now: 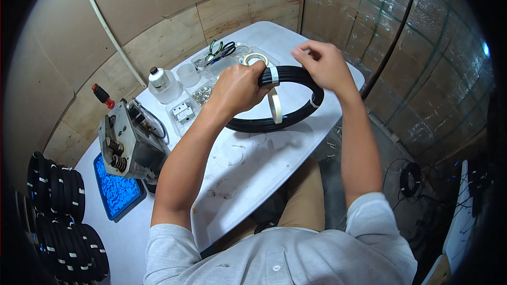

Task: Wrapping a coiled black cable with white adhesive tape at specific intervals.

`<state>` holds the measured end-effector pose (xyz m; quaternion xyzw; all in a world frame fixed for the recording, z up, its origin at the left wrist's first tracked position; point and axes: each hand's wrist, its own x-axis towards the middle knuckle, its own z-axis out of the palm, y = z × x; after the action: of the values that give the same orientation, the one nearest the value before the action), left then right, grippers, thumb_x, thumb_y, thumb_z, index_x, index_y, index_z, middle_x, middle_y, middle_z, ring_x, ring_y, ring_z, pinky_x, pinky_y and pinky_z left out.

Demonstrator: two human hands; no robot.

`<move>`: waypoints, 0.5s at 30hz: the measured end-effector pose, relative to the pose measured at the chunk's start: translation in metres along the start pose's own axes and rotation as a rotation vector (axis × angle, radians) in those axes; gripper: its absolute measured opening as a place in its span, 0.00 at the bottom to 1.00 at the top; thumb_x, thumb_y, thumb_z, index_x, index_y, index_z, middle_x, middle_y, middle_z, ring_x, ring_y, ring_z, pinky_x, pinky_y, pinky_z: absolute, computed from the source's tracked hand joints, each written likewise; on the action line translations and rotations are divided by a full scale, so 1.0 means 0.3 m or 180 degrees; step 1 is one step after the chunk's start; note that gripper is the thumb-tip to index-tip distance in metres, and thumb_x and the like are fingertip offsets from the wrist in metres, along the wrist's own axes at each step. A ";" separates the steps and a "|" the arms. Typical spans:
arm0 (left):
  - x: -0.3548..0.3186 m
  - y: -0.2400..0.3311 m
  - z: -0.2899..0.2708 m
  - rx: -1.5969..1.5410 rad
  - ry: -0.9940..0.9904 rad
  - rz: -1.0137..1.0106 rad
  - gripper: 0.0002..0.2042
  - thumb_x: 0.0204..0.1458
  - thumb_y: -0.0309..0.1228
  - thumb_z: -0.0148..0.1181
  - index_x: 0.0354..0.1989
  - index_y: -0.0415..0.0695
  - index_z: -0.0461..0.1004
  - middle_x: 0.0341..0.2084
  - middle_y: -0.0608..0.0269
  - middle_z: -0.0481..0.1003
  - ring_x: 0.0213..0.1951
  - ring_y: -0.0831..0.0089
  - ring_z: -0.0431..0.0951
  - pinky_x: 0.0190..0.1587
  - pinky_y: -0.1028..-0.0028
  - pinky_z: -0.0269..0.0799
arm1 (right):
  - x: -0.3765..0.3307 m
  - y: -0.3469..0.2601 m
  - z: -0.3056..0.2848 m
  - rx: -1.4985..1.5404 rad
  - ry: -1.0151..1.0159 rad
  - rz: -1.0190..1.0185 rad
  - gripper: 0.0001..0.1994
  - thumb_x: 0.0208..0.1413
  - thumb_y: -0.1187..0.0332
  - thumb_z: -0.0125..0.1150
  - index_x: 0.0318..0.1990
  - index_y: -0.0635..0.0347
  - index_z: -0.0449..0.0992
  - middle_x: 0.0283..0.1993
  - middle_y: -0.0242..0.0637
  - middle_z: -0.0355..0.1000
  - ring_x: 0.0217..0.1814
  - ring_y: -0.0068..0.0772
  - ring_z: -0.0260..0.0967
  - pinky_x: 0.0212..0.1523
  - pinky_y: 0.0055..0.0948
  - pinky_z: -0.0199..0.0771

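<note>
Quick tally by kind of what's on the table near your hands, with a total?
Black cable coil, held by left hand and right hand: 1
Tape rolls, one hanging on the coil, one on the table: 2
White bottle: 1
Scissors: 1
Grey crimping machine: 1
Blue tray: 1
Total: 7

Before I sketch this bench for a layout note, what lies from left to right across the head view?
Stacked black cable coils → blue tray → metal tool → white bottle → left hand → tape-bound black coil → right hand
</note>
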<state>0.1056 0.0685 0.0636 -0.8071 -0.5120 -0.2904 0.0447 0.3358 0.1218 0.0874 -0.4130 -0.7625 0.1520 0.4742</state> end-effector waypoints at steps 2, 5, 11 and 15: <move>0.005 0.001 0.009 -0.0028 0.0007 0.0053 0.17 0.51 0.40 0.75 0.36 0.40 0.77 0.24 0.45 0.81 0.29 0.44 0.82 0.34 0.53 0.75 | 0.129 0.058 0.017 0.0014 -0.1717 0.0499 0.19 0.70 0.51 0.59 0.48 0.59 0.83 0.34 0.33 0.80 0.30 0.23 0.75 0.31 0.24 0.73; -0.001 0.013 -0.003 -0.0007 0.0029 0.0038 0.17 0.50 0.39 0.75 0.37 0.40 0.77 0.25 0.46 0.81 0.30 0.43 0.82 0.35 0.53 0.76 | 0.196 0.055 0.065 0.1057 -0.3467 0.1646 0.25 0.70 0.42 0.53 0.57 0.52 0.81 0.40 0.42 0.83 0.38 0.33 0.82 0.38 0.30 0.80; -0.019 -0.016 -0.007 -0.0107 -0.0069 -0.0002 0.16 0.51 0.38 0.73 0.42 0.42 0.78 0.27 0.46 0.82 0.32 0.42 0.83 0.37 0.51 0.78 | 0.216 0.066 0.132 0.1777 -0.3949 0.1597 0.20 0.71 0.53 0.55 0.59 0.56 0.77 0.49 0.43 0.82 0.48 0.32 0.84 0.40 0.28 0.82; -0.014 0.017 -0.001 -0.0004 -0.0091 -0.0074 0.17 0.52 0.39 0.74 0.42 0.42 0.78 0.24 0.48 0.81 0.31 0.44 0.82 0.36 0.53 0.77 | 0.225 0.072 0.133 0.2093 -0.3363 0.1091 0.15 0.65 0.70 0.65 0.57 0.61 0.77 0.41 0.36 0.80 0.37 0.23 0.77 0.35 0.18 0.77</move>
<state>0.1085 0.0627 0.0628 -0.8052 -0.5218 -0.2797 0.0334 0.2983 0.1935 0.0942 -0.2316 -0.7301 0.6342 0.1056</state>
